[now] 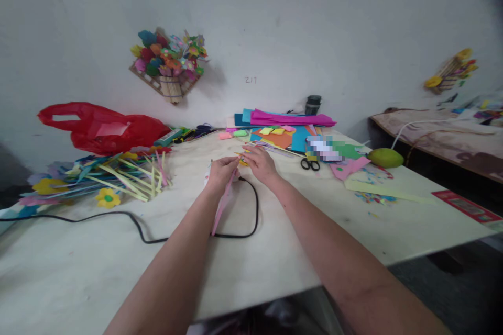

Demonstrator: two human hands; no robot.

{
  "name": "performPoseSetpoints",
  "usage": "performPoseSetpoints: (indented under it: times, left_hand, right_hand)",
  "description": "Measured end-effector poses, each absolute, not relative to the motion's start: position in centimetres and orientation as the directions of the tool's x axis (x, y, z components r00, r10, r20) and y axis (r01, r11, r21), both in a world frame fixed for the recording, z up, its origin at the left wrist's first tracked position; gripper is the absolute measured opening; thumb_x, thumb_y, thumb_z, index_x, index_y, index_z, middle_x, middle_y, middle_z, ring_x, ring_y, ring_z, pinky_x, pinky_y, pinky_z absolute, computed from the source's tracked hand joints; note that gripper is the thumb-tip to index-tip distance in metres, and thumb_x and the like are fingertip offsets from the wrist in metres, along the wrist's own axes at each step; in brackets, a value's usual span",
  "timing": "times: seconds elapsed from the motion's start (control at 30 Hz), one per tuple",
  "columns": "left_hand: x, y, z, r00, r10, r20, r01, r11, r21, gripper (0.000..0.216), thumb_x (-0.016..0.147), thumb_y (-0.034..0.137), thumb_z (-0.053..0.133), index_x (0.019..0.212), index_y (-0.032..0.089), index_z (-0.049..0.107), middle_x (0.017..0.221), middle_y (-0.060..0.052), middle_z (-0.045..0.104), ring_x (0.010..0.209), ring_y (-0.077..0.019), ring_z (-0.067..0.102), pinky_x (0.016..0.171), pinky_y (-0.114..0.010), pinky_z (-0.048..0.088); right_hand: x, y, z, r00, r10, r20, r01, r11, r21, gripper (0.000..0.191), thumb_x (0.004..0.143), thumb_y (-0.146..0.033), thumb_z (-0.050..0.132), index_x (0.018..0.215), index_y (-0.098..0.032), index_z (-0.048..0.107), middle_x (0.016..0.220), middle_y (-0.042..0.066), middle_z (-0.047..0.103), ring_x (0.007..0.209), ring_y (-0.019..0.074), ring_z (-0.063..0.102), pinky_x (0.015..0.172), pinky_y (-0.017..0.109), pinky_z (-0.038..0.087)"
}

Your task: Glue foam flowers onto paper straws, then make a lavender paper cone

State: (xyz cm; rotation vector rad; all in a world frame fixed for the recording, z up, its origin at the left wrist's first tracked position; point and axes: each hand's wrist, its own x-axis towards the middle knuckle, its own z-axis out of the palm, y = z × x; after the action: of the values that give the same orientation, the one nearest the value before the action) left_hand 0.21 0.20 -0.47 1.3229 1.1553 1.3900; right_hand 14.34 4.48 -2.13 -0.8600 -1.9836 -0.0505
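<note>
The work in hand looks to be a close two-handed job at the upper end of a long, narrow pink strip (223,204), which seems to be paper or thin foam. The left hand (222,171) pinches that end between thumb and fingers, narrow and closed on it; the rest of the strip slants down toward the body, alongside the left forearm, its lower tip beside a black cable (256,208).

The right hand (259,163) lies just across from the left, palm down, its fingers bent in toward the same spot. A small bright yellow piece (244,163) shows under those fingers — whether they grip it or only rest against it, I cannot tell. Nor is it clear whether the yellow piece and the strip are joined.

A white object (206,174), mostly hidden behind the left hand, sits on the pale, cloth-like bench (291,261), with the cable curling close by.

As I judge it, the next move calls for a steady left pinch and small, precise right fingertips — the strip is slender and could bend or twist. The black-handled scissors (310,165) lie apart, to the right of the right hand.
</note>
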Motion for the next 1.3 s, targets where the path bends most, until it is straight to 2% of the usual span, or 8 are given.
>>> performPoseSetpoints:
  times: [0.13,0.27,0.47,0.97,1.1,1.3]
  left_hand:
    - [0.2,0.1,-0.5,-0.071,0.978,0.198,-0.013,-0.200,0.980,0.038,0.063,0.039,0.066,0.086,0.009,0.066,0.044,0.003,0.051,0.039,-0.0067,0.037,0.042,-0.021,0.026]
    - [0.2,0.1,-0.5,-0.104,0.976,0.189,-0.014,-0.192,0.981,0.044,0.064,0.040,0.065,0.094,0.008,0.064,0.046,0.003,0.052,0.037,-0.0057,0.034,0.040,-0.021,0.023]
    - [0.1,0.2,-0.5,-0.120,0.978,0.169,-0.027,-0.174,0.984,0.045,0.062,0.040,0.066,0.095,0.009,0.063,0.051,0.002,0.056,0.038,-0.0050,0.034,0.039,-0.020,0.022]
    - [0.0,0.3,-0.7,-0.040,0.984,0.176,-0.036,-0.178,0.983,0.039,0.062,0.040,0.067,0.086,0.009,0.063,0.049,0.001,0.055,0.038,-0.0049,0.036,0.038,-0.019,0.021]
    - [0.0,0.4,-0.8,-0.053,0.984,0.173,-0.057,-0.176,0.983,0.039,0.062,0.039,0.068,0.087,0.010,0.062,0.048,0.001,0.055,0.038,-0.0053,0.037,0.038,-0.019,0.021]
    - [0.0,0.3,-0.7,-0.015,0.990,0.143,-0.104,-0.143,0.984,0.037,0.059,0.038,0.070,0.084,0.011,0.062,0.046,0.002,0.054,0.037,-0.0055,0.038,0.038,-0.019,0.020]
  right_hand:
    - [14.4,4.1,-2.0,-0.304,0.529,0.792,0.608,0.748,-0.267,0.032,0.081,-0.016,0.048,0.108,-0.026,0.064,0.120,0.003,0.058,0.110,0.0207,0.050,0.097,0.040,0.038]
    - [14.6,3.9,-1.8,-0.224,0.519,0.825,0.621,0.729,-0.289,0.045,0.075,-0.011,0.047,0.117,-0.020,0.057,0.126,0.006,0.054,0.115,0.0216,0.046,0.100,0.038,0.035]
    - [15.0,3.8,-1.7,-0.131,0.547,0.826,0.632,0.689,-0.356,0.043,0.074,-0.013,0.046,0.115,-0.020,0.058,0.125,0.007,0.054,0.113,0.0231,0.047,0.097,0.039,0.036]
    - [14.9,3.2,-1.1,-0.318,0.447,0.836,0.689,0.715,-0.120,0.035,0.077,-0.015,0.048,0.109,-0.020,0.063,0.122,0.000,0.057,0.110,0.0222,0.045,0.098,0.039,0.032]
    - [15.0,3.2,-1.1,-0.357,0.462,0.812,0.690,0.716,-0.104,0.039,0.075,-0.017,0.050,0.111,-0.021,0.062,0.126,0.001,0.055,0.112,0.0238,0.043,0.099,0.042,0.030]
    - [15.0,3.2,-1.2,-0.371,0.494,0.786,0.669,0.730,-0.143,0.039,0.075,-0.023,0.054,0.113,-0.020,0.061,0.129,0.004,0.052,0.114,0.0246,0.043,0.100,0.043,0.029]
